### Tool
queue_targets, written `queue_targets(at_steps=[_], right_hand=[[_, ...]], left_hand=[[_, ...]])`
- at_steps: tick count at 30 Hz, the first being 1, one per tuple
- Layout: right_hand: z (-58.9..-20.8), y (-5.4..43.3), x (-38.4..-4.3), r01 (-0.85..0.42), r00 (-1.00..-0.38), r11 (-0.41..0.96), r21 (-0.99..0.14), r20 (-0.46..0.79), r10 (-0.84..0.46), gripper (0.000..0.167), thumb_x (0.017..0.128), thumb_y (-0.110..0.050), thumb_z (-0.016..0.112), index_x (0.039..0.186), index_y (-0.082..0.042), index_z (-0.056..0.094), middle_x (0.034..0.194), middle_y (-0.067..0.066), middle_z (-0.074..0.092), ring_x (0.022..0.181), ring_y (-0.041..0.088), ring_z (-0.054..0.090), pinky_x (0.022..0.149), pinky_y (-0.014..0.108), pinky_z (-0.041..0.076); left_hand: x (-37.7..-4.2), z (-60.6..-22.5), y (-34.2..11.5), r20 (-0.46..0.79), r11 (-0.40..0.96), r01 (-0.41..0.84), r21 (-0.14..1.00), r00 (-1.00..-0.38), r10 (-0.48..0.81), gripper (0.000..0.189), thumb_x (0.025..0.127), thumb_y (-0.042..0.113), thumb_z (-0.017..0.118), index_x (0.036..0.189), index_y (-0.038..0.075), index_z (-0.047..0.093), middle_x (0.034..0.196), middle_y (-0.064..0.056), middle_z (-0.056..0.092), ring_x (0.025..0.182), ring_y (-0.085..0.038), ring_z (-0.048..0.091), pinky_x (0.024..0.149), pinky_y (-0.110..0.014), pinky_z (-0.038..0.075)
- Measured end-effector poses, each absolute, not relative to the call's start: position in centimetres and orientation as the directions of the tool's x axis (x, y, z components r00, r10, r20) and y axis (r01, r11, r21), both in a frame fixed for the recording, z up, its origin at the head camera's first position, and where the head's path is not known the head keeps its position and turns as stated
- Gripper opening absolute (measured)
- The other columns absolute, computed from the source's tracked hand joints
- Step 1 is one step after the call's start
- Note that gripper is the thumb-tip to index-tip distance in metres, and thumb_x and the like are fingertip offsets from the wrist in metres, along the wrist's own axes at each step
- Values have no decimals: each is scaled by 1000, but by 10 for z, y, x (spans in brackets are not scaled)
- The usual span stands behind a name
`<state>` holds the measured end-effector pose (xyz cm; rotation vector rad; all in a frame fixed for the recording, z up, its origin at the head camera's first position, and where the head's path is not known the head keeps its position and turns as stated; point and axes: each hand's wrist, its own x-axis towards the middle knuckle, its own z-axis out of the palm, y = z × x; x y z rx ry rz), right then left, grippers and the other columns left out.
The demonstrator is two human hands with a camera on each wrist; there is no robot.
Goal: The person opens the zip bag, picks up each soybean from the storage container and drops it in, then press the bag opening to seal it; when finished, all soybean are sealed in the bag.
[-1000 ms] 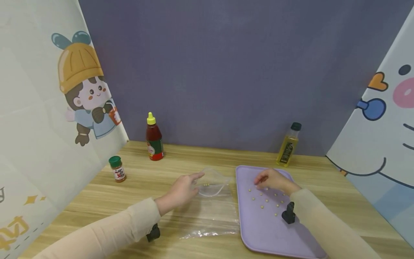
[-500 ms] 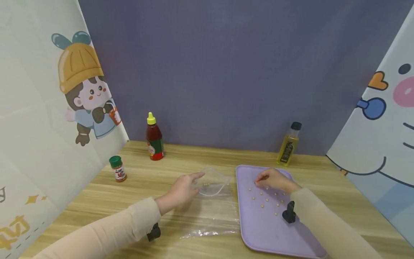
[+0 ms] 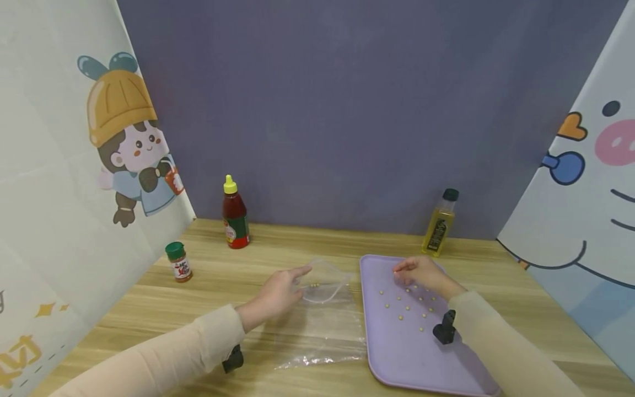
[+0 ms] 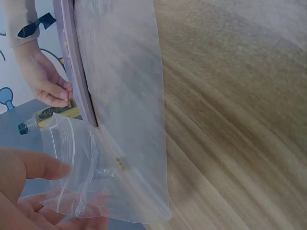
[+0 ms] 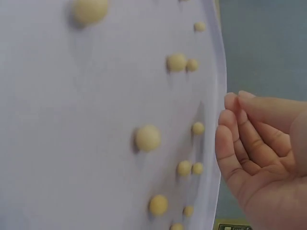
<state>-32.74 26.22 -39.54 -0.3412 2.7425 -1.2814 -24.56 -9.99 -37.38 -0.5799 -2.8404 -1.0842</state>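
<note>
The left hand (image 3: 278, 291) is pinching the mouth of the clear zip bag (image 3: 324, 317), thumb and fingers curled on the upper lip and lifting it so the opening is gaping. Just past those fingertips, inside the bag, a few small yellow beans (image 4: 121, 163) are lying together near the opening; the rest of the bag is trailing flat on the wooden table (image 3: 278, 251) back toward the left sleeve.

Right beside that hand, the lilac tray (image 3: 392, 358) is sitting with its edge against the bag. The right hand (image 3: 420, 273) is hovering over the tray's far end, fingers curled in and fingertips bunched; whether a bean is pinched there I cannot tell. More yellow beans (image 3: 407, 306) are lying scattered on the tray, below and just toward the wrist from that hand.

Beyond the right hand, an oil bottle (image 3: 439, 223) is standing upright. Beyond the left hand, a red sauce bottle (image 3: 235, 214) is standing, and off to its outer side a small green-capped spice jar (image 3: 179, 262).
</note>
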Motion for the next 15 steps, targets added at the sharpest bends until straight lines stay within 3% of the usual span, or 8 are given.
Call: queue_targets(at_steps=[7,15], right_hand=[[-387,251,-323,-189,-967,586,-788,45,-252,29,88,-17,70,108,4,69,103,14,73,83,10,67,77,32,56],[-374,227,-319,-223,-953,500,-837,79,-292,34,89,-16,69,112,9,65,99,12,74,88,21,68,85,45,55]], left_hand=[[-245,-374,-101,169,682,358,637,-929,330,59,83,-3,64,140,6,50,134,-25,56,43,-6,39,39,-16,38],[-245,-373,-100,166,703,348,621,-934,316,59,83,-1,65,140,7,50,132,-25,58,46,-7,41,42,-20,42]])
